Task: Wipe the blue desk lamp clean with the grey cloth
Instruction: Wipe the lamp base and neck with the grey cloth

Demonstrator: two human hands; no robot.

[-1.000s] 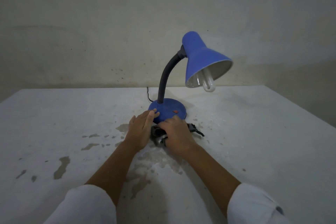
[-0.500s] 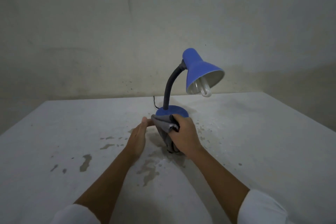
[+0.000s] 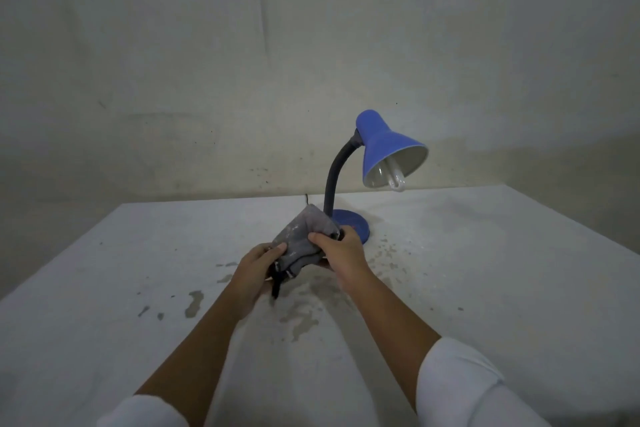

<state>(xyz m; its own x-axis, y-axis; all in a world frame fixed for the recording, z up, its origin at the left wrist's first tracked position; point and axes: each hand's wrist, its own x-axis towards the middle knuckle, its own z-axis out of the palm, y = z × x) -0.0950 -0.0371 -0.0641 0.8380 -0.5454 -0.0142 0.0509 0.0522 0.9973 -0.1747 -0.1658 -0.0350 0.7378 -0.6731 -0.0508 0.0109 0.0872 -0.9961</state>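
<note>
The blue desk lamp [image 3: 388, 146] stands near the table's far edge, its shade tilted right on a dark bent neck, a white bulb showing inside. Its round blue base [image 3: 353, 224] is partly hidden behind the cloth. The grey cloth [image 3: 301, 241] is bunched and held in the air just in front of the base. My left hand [image 3: 256, 269] grips its lower left part. My right hand [image 3: 341, 251] grips its right side with the thumb on top.
The white table [image 3: 485, 288] has flaked grey patches of paint around my hands. A thin dark cord [image 3: 306, 198] runs off the back edge behind the lamp. A bare pale wall rises close behind the table.
The cloth has come up off the table. My left hand, first on the lamp base and then open beside the cloth, now grips it together with my right hand.
</note>
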